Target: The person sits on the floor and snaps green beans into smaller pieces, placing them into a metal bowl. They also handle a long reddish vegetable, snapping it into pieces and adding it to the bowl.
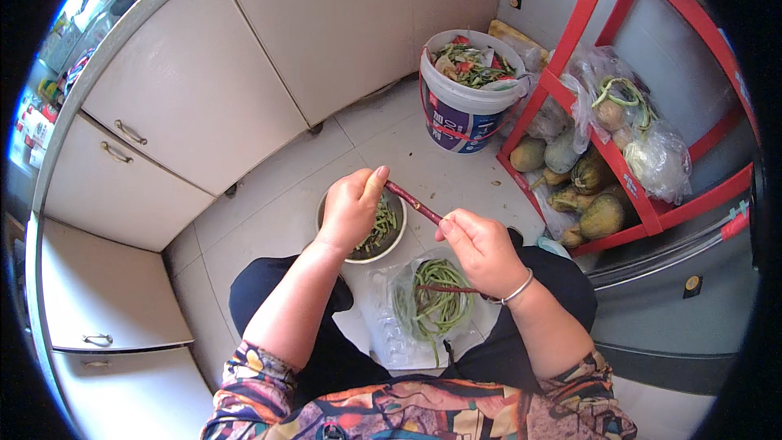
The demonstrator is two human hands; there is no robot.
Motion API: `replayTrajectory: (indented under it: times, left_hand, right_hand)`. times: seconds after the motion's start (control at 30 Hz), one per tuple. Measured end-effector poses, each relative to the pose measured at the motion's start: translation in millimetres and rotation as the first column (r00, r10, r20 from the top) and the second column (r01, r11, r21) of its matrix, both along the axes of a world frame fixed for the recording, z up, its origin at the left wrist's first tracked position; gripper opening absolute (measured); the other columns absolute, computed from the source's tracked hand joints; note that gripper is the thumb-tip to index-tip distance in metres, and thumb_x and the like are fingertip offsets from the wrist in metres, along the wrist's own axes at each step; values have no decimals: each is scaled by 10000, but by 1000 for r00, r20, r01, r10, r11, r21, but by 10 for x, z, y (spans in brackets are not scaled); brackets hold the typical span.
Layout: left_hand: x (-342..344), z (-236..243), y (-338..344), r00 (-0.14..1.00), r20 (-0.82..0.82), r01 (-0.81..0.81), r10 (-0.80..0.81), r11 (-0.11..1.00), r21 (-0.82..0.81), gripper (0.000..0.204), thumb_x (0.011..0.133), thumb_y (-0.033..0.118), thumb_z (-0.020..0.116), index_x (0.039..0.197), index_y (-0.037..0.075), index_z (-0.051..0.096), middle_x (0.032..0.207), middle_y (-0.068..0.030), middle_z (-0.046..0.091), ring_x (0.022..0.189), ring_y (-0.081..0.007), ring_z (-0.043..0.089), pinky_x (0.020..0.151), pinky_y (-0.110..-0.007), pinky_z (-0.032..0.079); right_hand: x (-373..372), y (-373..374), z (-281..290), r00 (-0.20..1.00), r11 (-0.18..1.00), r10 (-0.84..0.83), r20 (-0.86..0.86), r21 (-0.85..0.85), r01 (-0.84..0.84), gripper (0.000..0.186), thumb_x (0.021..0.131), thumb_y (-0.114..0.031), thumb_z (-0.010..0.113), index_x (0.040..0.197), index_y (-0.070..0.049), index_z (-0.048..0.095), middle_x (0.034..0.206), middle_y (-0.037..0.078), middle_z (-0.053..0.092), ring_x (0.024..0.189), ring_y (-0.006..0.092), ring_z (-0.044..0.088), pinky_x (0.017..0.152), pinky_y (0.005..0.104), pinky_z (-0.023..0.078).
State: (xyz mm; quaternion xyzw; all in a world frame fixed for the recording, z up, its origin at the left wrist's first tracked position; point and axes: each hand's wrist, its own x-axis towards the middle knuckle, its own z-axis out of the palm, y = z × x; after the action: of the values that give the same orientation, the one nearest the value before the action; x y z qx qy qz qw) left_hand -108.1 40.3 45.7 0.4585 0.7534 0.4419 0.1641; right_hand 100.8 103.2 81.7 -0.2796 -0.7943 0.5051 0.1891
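The dark red stalk [414, 201] is located between the two hands, raised above the floor [269, 220] and sloping down from the left hand to the right. The left hand [346, 208] is closed on its upper end, fingers curled in and thumb extended alongside. The right hand [481, 253] grips the lower portion, thumb pressed against the curled fingers with no visible gap; a silver bracelet [521, 287] encircles that wrist. A second red length [450, 288] extends leftward from beneath the right hand, across the green beans [440, 322]; whether it belongs to the same stalk cannot be determined from this view. The beans lie long and coiled in a clear plastic bag [397, 301] between the person's legs. A round bowl [396, 238], partly covered by the left hand, contains short green pieces [381, 224]. Beyond, a white and blue bucket [458, 121] holds vegetable scraps [472, 63]. To its right stands a red rack [577, 20], with squashes [603, 216] at its base and bagged vegetables [652, 155] above them.
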Motion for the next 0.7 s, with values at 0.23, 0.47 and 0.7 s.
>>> replayTrajectory:
  times: [0.23,0.47,0.7]
  left_hand:
    - [-583,-32,-65,840,482,-313,251,948,51,377,938,374,481,670,110,467,546,31,385,491,-102,363,465,-255,318]
    - [10,131,-204,355,898,293,-259,943,157,280,936,317,484,813,72,539,690,15,461,606,-89,432,561,-223,370]
    - [125,183,-341,137,929,684,-344,711,163,324,951,334,464,820,50,551,593,48,417,500,-53,327,469,-204,260]
  right_hand:
    - [162,-48,42,996,994,-79,-50,-75,75,260,938,-217,474,806,-23,584,579,30,481,545,107,454,544,272,392]
    - [197,64,35,993,914,107,-42,-389,-115,288,947,-239,448,810,-22,580,643,-41,420,612,44,375,565,208,332]
    - [201,80,56,985,896,148,-91,-408,-173,262,943,-218,455,822,-23,582,618,-49,408,592,47,372,557,213,330]
